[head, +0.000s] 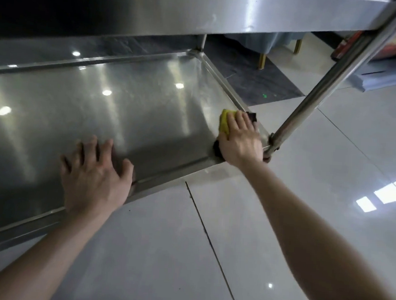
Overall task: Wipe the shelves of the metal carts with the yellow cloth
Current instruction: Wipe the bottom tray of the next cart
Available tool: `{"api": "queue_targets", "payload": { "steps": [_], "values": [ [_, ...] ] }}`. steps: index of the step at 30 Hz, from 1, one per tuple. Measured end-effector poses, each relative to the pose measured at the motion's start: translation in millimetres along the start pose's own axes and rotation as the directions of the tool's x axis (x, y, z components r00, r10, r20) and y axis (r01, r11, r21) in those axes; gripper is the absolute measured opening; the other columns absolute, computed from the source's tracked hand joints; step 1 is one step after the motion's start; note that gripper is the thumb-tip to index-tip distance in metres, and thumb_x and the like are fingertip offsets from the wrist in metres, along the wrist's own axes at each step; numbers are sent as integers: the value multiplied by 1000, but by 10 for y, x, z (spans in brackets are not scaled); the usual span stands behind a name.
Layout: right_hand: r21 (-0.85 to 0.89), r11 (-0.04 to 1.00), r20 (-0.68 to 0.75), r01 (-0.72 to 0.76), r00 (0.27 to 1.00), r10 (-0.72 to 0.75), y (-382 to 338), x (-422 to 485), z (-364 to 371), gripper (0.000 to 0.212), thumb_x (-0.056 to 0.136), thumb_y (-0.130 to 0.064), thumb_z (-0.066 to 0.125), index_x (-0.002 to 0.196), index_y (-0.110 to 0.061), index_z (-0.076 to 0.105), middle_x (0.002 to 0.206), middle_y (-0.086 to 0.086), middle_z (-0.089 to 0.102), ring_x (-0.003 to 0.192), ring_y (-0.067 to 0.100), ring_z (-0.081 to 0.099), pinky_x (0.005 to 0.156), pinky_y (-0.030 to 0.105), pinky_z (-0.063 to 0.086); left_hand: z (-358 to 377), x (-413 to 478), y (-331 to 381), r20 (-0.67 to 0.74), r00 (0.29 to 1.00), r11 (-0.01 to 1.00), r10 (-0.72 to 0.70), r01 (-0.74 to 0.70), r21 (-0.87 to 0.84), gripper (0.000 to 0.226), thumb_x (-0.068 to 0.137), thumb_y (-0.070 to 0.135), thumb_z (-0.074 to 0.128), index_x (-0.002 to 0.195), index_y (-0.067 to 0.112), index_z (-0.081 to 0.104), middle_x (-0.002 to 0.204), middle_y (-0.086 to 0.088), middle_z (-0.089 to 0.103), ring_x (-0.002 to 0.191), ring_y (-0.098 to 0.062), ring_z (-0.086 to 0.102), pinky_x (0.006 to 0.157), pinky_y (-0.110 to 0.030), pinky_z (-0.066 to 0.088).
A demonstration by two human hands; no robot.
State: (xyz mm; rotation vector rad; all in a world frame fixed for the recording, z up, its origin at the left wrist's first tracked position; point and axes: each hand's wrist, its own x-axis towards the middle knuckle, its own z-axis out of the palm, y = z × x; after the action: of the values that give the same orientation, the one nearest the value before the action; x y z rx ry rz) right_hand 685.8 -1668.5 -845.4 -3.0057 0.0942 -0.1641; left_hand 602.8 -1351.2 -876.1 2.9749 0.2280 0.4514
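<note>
The lower shelf of a stainless steel cart fills the left and middle of the head view. My right hand lies flat on the yellow cloth, pressing it onto the shelf's near right corner; only the cloth's left edge shows past my fingers. My left hand rests with spread fingers on the shelf's front part, over its raised rim. It holds nothing.
The cart's upper shelf hangs overhead across the top. A slanted steel leg rises from the corner beside my right hand. Glossy white floor tiles lie in front; a dark mat and furniture legs stand behind.
</note>
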Motion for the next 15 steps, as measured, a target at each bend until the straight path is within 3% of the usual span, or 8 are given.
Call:
{"api": "queue_targets", "payload": {
  "steps": [2, 4, 6, 8, 10, 12, 13, 15],
  "values": [
    [100, 959, -51, 263, 964, -259, -649, -365, 100, 66, 105, -47, 35, 166, -21, 36, 173, 10, 33, 162, 28, 24, 132, 51, 16, -1, -5, -20, 12, 1000, 1000, -12, 12, -1, 70, 93, 54, 42, 148, 12, 57, 156, -22, 50, 144, -47, 45, 120, -68, 26],
    [155, 806, -46, 571, 819, -572, -989, -650, 176, 59, 108, -43, 43, 164, -23, 42, 169, 7, 41, 160, 26, 31, 133, 46, 18, 15, -6, -61, 29, 1000, 1000, -5, 5, -1, 71, 94, 55, 42, 149, 14, 56, 158, -21, 49, 145, -46, 44, 119, -68, 26],
    [225, 719, 1, 657, 738, -675, -798, -595, 73, 58, 110, -46, 43, 164, -24, 40, 172, 2, 36, 162, 19, 25, 133, 41, 17, 6, -2, -83, 46, 999, 1000, 6, -6, 0, 70, 94, 57, 41, 149, 15, 55, 159, -20, 48, 147, -46, 43, 119, -68, 27],
    [225, 824, 24, 519, 843, -538, -258, -328, -5, 60, 110, -52, 37, 165, -27, 40, 173, -3, 35, 163, 16, 23, 134, 39, 16, -17, 1, -64, 40, 999, 1000, 1, 0, -14, 70, 95, 56, 39, 149, 15, 55, 159, -20, 48, 147, -46, 42, 119, -68, 27],
    [84, 959, 44, 271, 960, -276, 314, -45, -58, 68, 108, -59, 23, 166, -26, 36, 173, -2, 34, 163, 21, 21, 133, 40, 15, -9, 6, -34, 27, 1000, 1000, -13, 14, -19, 69, 95, 55, 37, 148, 14, 55, 158, -21, 49, 146, -47, 43, 119, -68, 28],
    [-10, 999, 57, 49, 997, -49, 472, 98, -63, 78, 101, -62, 16, 169, -24, 25, 178, 3, 19, 165, 23, 9, 133, 45, 8, 3, 13, -6, 26, 1000, 999, -17, 18, -29, 67, 97, 53, 35, 147, 14, 55, 156, -21, 51, 145, -48, 44, 118, -69, 29],
    [-7, 1000, 62, 0, 998, 1, 317, 88, -37, 79, 100, -60, 18, 170, -25, 21, 179, 3, 13, 165, 23, 5, 133, 47, 6, 5, 15, -6, 31, 999, 999, -17, 18, -30, 65, 97, 52, 35, 147, 14, 55, 156, -21, 51, 145, -48, 44, 118, -69, 29],
    [43, 992, 120, 121, 985, -125, -228, -93, 19, 78, 102, -59, 23, 171, -26, 16, 180, 2, 7, 166, 21, 0, 133, 48, 4, -29, 23, -14, 67, 998, 1000, -20, 21, -21, 64, 97, 51, 35, 147, 16, 55, 157, -20, 50, 144, -47, 45, 118, -68, 29]
  ]
}}
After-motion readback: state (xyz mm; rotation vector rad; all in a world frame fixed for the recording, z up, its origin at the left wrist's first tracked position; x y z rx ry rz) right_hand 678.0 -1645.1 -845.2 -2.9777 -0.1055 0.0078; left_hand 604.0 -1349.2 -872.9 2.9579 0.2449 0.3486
